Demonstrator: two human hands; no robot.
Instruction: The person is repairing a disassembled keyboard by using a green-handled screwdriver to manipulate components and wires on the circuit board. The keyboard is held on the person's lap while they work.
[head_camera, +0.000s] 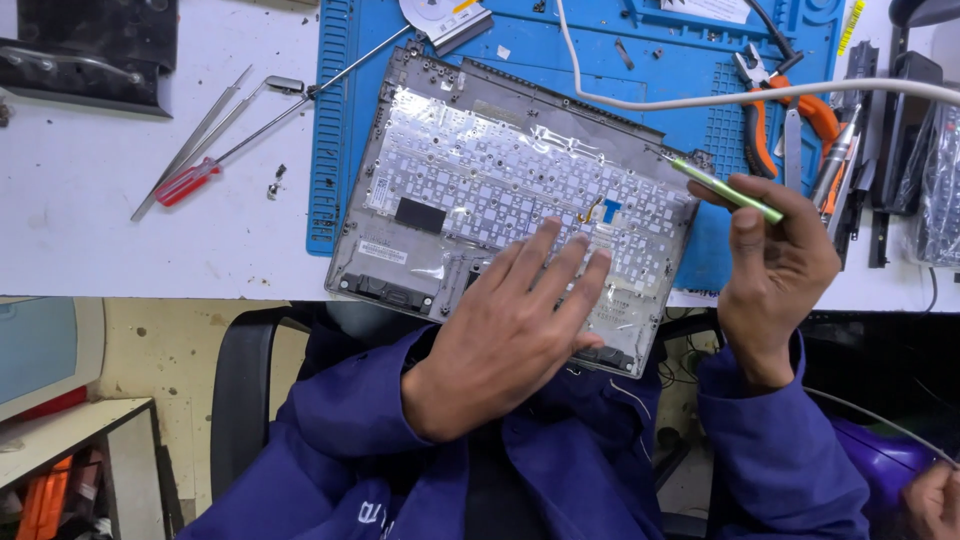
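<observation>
Head view: you're at a white bench (120, 220) with a blue work mat (560, 70) on it, a black chair (240, 390) and a bare wall below. The grey laptop keyboard shell (500, 180) lies underside up, half on the mat, long axis running left to right and tilted down to the right, with a white rectangular label (383, 252) at its lower left. Your left hand (515, 325) presses flat on it, fingers spread. Your right hand (775, 265) pinches a green screwdriver (725, 190), tip pointing up-left at the shell's far right corner.
</observation>
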